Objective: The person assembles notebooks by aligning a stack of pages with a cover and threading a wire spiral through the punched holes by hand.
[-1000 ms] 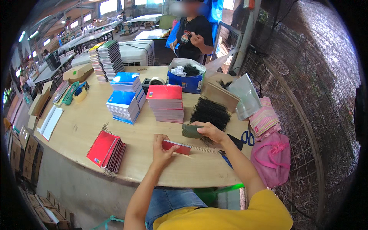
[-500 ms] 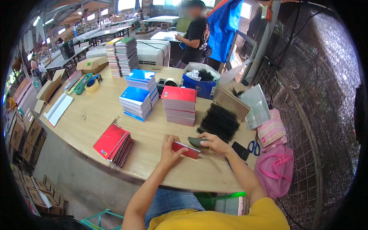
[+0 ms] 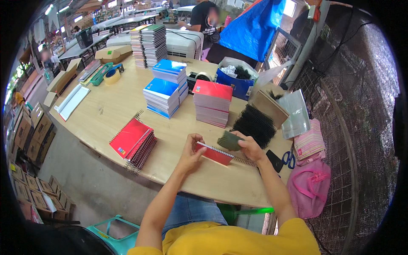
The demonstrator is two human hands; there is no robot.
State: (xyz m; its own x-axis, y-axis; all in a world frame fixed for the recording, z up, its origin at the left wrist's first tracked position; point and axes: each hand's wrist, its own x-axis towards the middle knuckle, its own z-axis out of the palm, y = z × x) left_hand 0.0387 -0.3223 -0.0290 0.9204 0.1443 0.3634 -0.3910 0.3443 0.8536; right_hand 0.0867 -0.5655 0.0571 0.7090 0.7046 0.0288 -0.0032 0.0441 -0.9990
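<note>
My left hand is closed on the left end of a small red notebook, held with its punched edge up. A wire coil runs along that edge and sticks out past the right end. In my right hand, between thumb and fingers, is a dark green flat pad, just above the coil; I cannot tell its material. To the left lies a stack of red spiral notebooks with coil ends sticking out. Beyond my right hand sits a pile of black coils.
Behind my hands stand stacks of red-covered books and blue-covered books. Scissors, a dark phone-like slab and a pink bag are at right. A blue bin stands at the back. A person is beyond the table.
The green pad has lifted and turned, showing more of its broad face. My left fingers have shifted on the notebook. The view has swung, and the person behind now bends over.
</note>
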